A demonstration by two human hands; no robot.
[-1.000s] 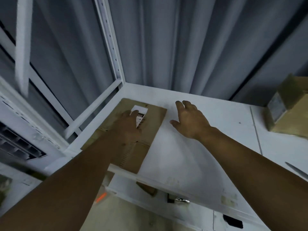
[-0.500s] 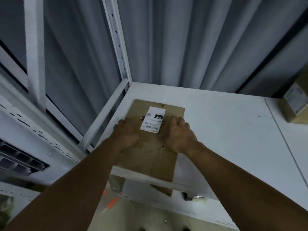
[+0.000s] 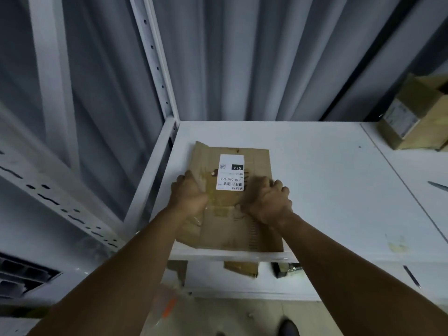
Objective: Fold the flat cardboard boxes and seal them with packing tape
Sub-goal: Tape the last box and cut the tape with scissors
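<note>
**Both hands grip the flat carton by its side edges**

Head view: the flat cardboard box (image 3: 232,231) lies on the white table (image 3: 327,190), with its near end over the front edge. The left hand (image 3: 190,198) grips the box's left edge, fingers curled around the cardboard. The right hand (image 3: 269,202) grips the opposite edge in the same way, knuckles up and fingers bent over the side. Whether the fingertips reach under the sheet cannot be told. The cardboard between the two grips looks slightly creased.

A white label (image 3: 231,172) with barcodes and the number 070 sits just beyond the hands, between them, and reads upside down from here. The far end of the box extends past the fingers towards the grey curtain (image 3: 254,57).

Left of the left hand, a perforated white shelf post (image 3: 155,59) rises at the table's corner. Well to the right of the right hand, an assembled brown carton (image 3: 417,117) stands at the back of the table, and a dark slim object (image 3: 437,185) lies near the right border. Below the grip, on the floor, are a blurred orange item (image 3: 169,307) and a dark shoe (image 3: 288,327).
</note>
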